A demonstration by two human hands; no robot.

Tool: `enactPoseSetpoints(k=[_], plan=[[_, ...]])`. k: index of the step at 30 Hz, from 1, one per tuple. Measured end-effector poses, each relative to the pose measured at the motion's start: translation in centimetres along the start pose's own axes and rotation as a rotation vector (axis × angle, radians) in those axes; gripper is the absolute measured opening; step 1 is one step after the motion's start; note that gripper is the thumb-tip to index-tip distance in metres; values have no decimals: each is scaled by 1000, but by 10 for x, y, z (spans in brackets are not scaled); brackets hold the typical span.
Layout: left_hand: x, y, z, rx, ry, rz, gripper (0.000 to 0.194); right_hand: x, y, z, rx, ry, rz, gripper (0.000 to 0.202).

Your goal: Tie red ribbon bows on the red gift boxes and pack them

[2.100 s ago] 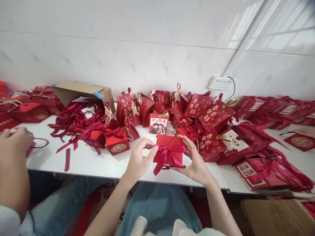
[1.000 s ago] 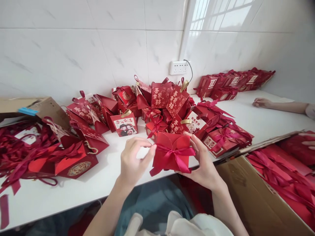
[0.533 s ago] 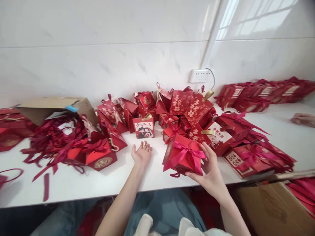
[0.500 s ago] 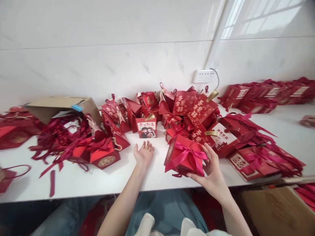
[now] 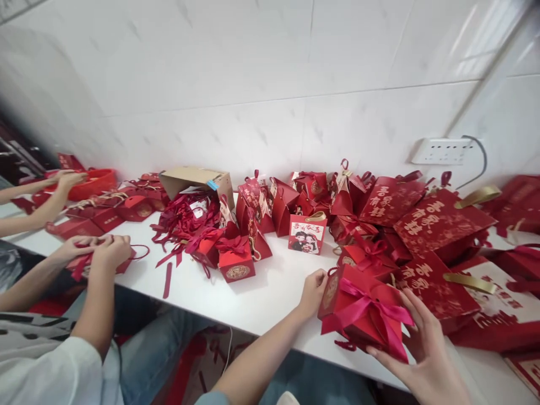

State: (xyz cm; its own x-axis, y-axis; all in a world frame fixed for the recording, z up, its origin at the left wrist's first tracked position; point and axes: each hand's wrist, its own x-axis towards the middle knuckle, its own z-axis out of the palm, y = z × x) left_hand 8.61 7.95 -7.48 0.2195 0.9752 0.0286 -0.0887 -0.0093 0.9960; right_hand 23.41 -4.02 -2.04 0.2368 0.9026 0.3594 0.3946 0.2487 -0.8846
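Observation:
A red gift box (image 5: 358, 309) with a bright pink ribbon bow is tilted above the white table's front edge. My right hand (image 5: 422, 343) holds its right side between thumb and fingers. At the box's left side is my left hand (image 5: 314, 292), its fingers curled by the dark red cord handle; what they pinch is partly hidden. Behind the box lies another red box with a bow (image 5: 367, 256). A small box with a cartoon couple (image 5: 307, 235) stands upright behind my left hand.
An open cardboard box (image 5: 196, 175) spills dark red ribbons (image 5: 185, 222). Red boxes (image 5: 236, 264) stand near it. Two people's hands (image 5: 103, 253) work at the left. A power strip (image 5: 442, 152) is on the wall.
The view has swung left, bringing other people into sight. My left hand, open before, has closed and moved to the left side of the bowed box. My right hand still holds it.

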Motion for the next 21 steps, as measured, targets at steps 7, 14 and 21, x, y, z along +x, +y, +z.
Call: enactPoseSetpoints(k=[7,14,21], plan=[[6,3,0,45,117,7,32,1,2,0,-29,-32,-49,88],[7,10,-2,72,7,10,20,8,-15,-6,-6,67,-116,91],[10,8,-4,139,-195,43,19,1,-38,-21,-166,325,-301,81]])
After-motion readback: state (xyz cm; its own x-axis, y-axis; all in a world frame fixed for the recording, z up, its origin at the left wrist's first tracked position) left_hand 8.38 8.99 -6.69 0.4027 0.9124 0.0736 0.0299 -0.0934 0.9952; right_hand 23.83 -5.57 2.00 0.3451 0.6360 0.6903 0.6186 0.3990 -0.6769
